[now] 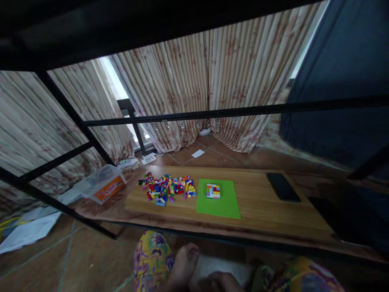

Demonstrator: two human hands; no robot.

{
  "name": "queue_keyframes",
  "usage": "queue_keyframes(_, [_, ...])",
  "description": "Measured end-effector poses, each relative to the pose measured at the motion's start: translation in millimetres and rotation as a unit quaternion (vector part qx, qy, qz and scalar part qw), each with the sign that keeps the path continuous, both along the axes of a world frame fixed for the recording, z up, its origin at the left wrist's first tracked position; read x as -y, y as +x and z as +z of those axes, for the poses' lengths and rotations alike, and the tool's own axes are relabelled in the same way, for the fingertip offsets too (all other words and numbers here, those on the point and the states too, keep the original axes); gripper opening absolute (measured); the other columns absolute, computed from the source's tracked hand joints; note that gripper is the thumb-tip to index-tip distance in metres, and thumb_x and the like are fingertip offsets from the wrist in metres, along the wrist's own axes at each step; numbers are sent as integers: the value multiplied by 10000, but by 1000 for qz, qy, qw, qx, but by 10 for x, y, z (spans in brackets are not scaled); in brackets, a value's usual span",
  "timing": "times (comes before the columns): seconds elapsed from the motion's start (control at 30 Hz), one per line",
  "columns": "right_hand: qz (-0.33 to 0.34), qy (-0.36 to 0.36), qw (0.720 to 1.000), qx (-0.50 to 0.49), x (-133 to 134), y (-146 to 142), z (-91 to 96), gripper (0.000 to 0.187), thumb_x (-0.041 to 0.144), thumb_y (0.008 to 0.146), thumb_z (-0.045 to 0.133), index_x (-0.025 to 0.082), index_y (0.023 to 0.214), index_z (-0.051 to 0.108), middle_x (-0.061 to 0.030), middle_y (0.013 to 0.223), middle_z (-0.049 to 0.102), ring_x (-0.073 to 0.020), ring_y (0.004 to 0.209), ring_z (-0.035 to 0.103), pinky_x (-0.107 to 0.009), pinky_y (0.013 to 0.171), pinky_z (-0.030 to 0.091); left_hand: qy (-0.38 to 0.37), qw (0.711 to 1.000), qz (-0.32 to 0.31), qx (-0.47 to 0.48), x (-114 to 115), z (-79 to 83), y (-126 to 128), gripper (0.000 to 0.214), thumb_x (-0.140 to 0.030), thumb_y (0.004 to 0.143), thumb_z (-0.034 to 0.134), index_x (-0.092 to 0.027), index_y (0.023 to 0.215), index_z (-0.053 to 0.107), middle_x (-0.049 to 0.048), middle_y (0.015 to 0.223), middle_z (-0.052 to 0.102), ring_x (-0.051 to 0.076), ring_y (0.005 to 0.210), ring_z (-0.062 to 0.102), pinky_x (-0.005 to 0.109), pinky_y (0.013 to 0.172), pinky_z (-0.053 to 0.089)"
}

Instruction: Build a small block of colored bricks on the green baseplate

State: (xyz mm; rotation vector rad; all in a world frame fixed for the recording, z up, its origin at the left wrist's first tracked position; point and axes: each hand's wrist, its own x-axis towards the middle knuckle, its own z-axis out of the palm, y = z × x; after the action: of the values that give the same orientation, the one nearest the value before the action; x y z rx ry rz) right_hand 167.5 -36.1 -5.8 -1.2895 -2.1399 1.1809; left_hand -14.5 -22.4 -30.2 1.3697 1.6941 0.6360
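Observation:
My left hand (186, 261) rests by my left knee, below the board's front edge. Its fingers are curled in, and no object shows in them. Low at the bottom edge is my right hand (223, 280), dim and partly cut off, its fingers hard to make out. Both hands are apart from the things on the board. A green baseplate (226, 207) lies on the wooden board, bearing a small rectangular block of multicoloured toy bricks (213, 191). Left of the baseplate spreads a pile of loose toy bricks (170, 187) in many colours.
The wooden board (255, 211) sits behind a black metal bar (212, 237). A black phone (283, 187) lies on its right side. A clear plastic box (103, 182) with an orange label stands at left. Another black bar (231, 111) crosses before the curtains (188, 81).

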Motion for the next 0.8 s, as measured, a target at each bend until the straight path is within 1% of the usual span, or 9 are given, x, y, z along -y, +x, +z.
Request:
queue_keyframes(0.07, [-5, 3, 1000, -18, -202, 129, 34, 260, 372, 927, 496, 223, 993, 698, -45, 998, 705, -194, 907, 660, -312, 806, 537, 71, 997, 7, 2, -102, 121, 4, 228, -263, 855, 479, -168, 883, 685, 35, 809, 704, 182, 790, 651, 262, 718, 491])
queue_keyframes(0.17, [-90, 22, 992, -85, -588, 378, 157, 317, 376, 921, 447, 227, 1031, 705, -73, 1043, 719, -222, 1013, 660, -342, 912, 503, 147, 988, 36, -8, -363, 336, -2, 247, -287, 872, 472, -186, 942, 686, 45, 870, 723, 181, 823, 668, 265, 760, 511])
queue_keyframes(0.2, [-123, 35, 987, -96, -720, 470, 188, 324, 390, 914, 449, 229, 1037, 703, -82, 1079, 713, -226, 1038, 654, -351, 935, 492, 169, 984, 53, -33, -481, 402, -8, 242, -265, 874, 471, -188, 959, 683, 50, 905, 726, 183, 852, 672, 270, 782, 515])
queue_keyframes(0.27, [-175, 60, 978, -95, -946, 653, 191, 333, 423, 899, 454, 233, 1010, 704, -91, 1090, 712, -233, 1043, 655, -361, 937, 494, 204, 972, 56, -107, -754, 502, -17, 255, -183, 875, 454, -188, 1021, 663, 55, 973, 719, 170, 890, 675, 265, 813, 514])
queue_keyframes(0.33, [-211, 76, 971, -83, -1089, 825, 104, 336, 442, 875, 476, 228, 997, 704, -93, 1070, 716, -242, 1018, 665, -375, 926, 506, 215, 949, 42, -225, -1046, 545, -9, 276, -139, 874, 458, -184, 1083, 633, 60, 971, 704, 153, 823, 676, 249, 755, 518])
queue_keyframes(0.43, [-226, 73, 970, -54, -1147, 1040, -115, 328, 439, 857, 491, 224, 976, 709, -86, 1051, 721, -252, 1003, 672, -399, 916, 520, 221, 937, 41, -267, -1437, 506, 47, 264, -144, 865, 508, -182, 1098, 627, 90, 1083, 666, 179, 911, 661, 279, 797, 513])
queue_keyframes(0.53, [-197, 69, 977, -52, -1124, 1171, -282, 312, 415, 864, 493, 228, 995, 705, -79, 1054, 716, -239, 1003, 673, -383, 909, 531, 230, 926, 47, -296, -1691, 393, 128, 230, -153, 849, 547, -151, 1062, 631, 120, 1079, 642, 229, 1002, 626, 336, 854, 504])
queue_keyframes(0.67, [-169, 62, 982, -61, -1122, 1225, -353, 291, 391, 881, 485, 235, 1007, 696, -74, 1045, 709, -224, 996, 671, -359, 887, 542, 248, 913, 51, -320, -1809, 234, 200, 147, -160, 882, 504, -166, 928, 645, 101, 974, 639, 236, 984, 601, 374, 885, 487])
queue_keyframes(0.8, [-154, 54, 984, -74, -1137, 1245, -362, 283, 384, 883, 490, 235, 1017, 690, -78, 1058, 703, -219, 1008, 667, -351, 889, 542, 269, 905, 56, -324, -1800, 128, 211, 170, -177, 913, 466, -174, 949, 632, 91, 946, 632, 222, 949, 588, 368, 875, 487])
